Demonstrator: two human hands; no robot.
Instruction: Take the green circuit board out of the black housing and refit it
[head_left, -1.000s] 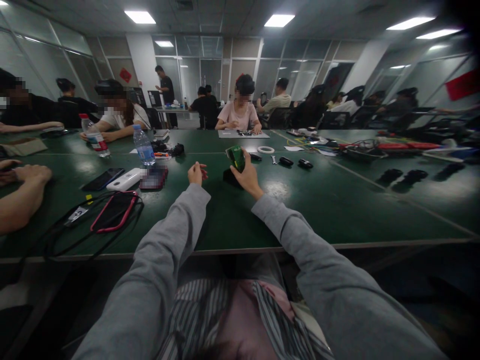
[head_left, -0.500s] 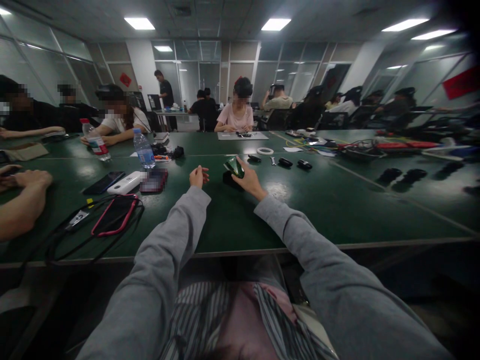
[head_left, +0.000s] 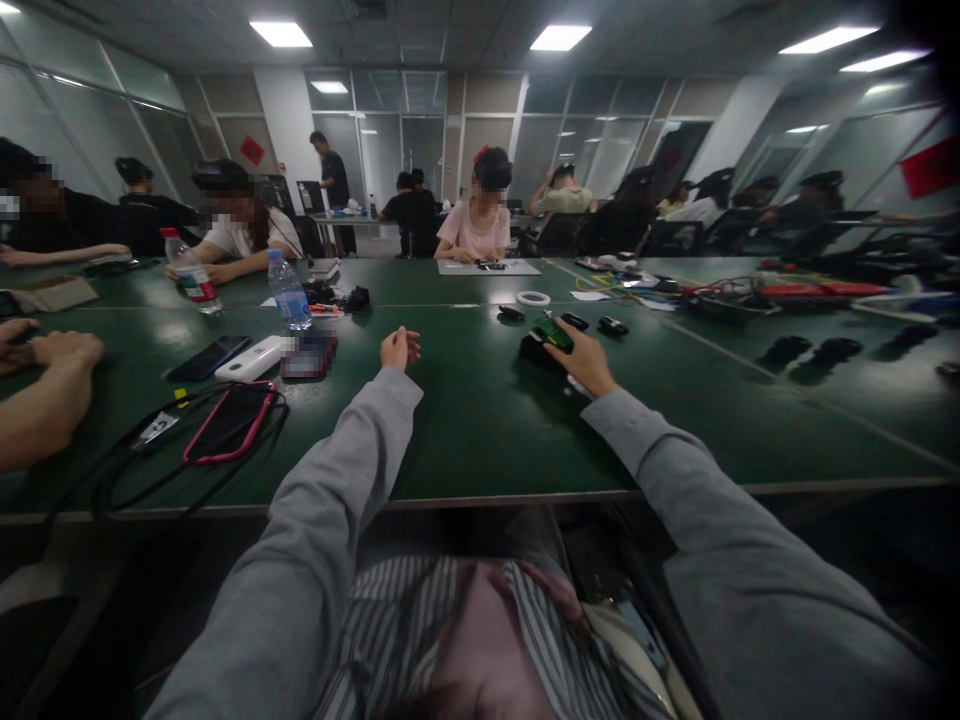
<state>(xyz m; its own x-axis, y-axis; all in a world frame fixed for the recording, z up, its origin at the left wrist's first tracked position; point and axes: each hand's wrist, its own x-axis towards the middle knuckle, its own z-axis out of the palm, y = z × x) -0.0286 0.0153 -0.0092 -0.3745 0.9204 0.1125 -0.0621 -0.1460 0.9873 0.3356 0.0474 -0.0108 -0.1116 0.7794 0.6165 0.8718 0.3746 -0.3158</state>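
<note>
My right hand [head_left: 591, 364] is wrapped around a glossy green-and-black boxy thing [head_left: 553, 336], held over the table to the right of centre. Its exact kind does not show. Small dark objects lie just beyond it: one black piece [head_left: 511, 313] to its left, another [head_left: 575, 321] partly behind it, and a third [head_left: 613, 326] to its right. My left hand [head_left: 400, 349] is raised over the green table [head_left: 457, 440], left of centre, with fingers loosely bent and apart and nothing in them.
A white ring [head_left: 533, 298] lies past the dark pieces. On the left are a water bottle [head_left: 290, 292], a white device [head_left: 252, 358] and a pink-edged phone [head_left: 231, 422] with a black cord. Another person's hand [head_left: 67, 349] rests at far left. Cables [head_left: 637, 285] lie right.
My right hand has moved to the right with the green-and-black thing, which has turned and now sits in front of the small dark pieces. My left hand has stayed nearly still.
</note>
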